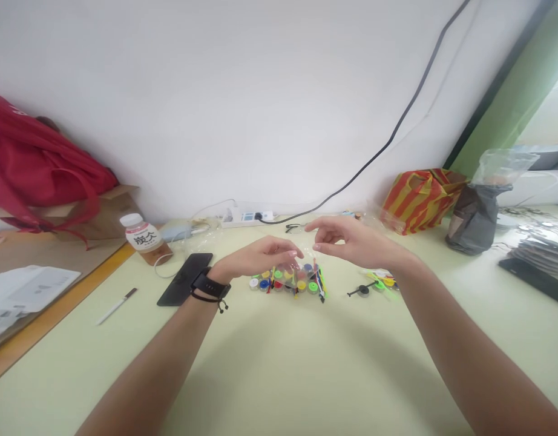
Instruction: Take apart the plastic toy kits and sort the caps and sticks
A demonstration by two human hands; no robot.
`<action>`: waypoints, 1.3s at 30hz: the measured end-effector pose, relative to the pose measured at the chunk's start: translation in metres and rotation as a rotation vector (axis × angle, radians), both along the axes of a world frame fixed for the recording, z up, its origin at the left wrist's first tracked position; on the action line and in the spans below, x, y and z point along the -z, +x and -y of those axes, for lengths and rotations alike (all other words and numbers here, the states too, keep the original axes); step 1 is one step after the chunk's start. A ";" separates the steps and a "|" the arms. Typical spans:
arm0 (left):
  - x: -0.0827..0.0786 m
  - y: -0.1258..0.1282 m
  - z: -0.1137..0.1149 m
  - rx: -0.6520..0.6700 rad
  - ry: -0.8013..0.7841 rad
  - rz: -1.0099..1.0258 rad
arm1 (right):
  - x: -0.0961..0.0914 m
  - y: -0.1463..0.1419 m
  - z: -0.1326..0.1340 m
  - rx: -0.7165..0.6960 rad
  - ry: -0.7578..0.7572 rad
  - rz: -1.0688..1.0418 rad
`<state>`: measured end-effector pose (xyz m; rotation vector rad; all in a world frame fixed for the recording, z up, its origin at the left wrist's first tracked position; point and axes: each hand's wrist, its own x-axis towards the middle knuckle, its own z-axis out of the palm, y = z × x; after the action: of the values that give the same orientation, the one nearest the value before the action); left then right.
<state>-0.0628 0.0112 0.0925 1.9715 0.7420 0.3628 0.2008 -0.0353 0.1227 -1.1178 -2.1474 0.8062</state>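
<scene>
My left hand [263, 256], with a black watch and a cord bracelet on the wrist, hovers just above a group of small round coloured discs [264, 284]. Its fingers are loosely bent and stretched to the right. My right hand [351, 241] is raised a little higher on the other side, index finger and thumb apart with nothing visible between them. Thin arrow-shaped sticks [322, 287] lie among the discs. Some clear plastic shows under and between the hands, partly hidden. To the right lie a black disc with a stick [363, 290] and some yellow and green pieces [388, 282].
A dark phone [184, 280], a pen [117, 307] and a drink bottle [146, 239] are at left. A power strip [249, 217] stands against the wall. A striped bag [422, 200], a grey bag [473, 218] and stacked flat pieces [544, 259] are at right.
</scene>
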 end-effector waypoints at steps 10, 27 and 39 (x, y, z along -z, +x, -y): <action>-0.009 0.000 0.012 0.104 -0.311 0.040 | 0.008 0.000 -0.013 -0.392 -0.335 -0.024; -0.019 -0.010 0.007 0.050 -0.005 -0.065 | 0.035 0.002 -0.021 -0.742 -0.673 -0.090; 0.001 0.019 0.016 -0.213 1.000 -0.069 | 0.048 -0.002 -0.041 -0.338 -0.886 -0.671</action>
<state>-0.0436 -0.0053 0.0918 2.8420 0.9139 0.9308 0.1993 0.0058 0.0747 -0.6664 -1.4022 2.0677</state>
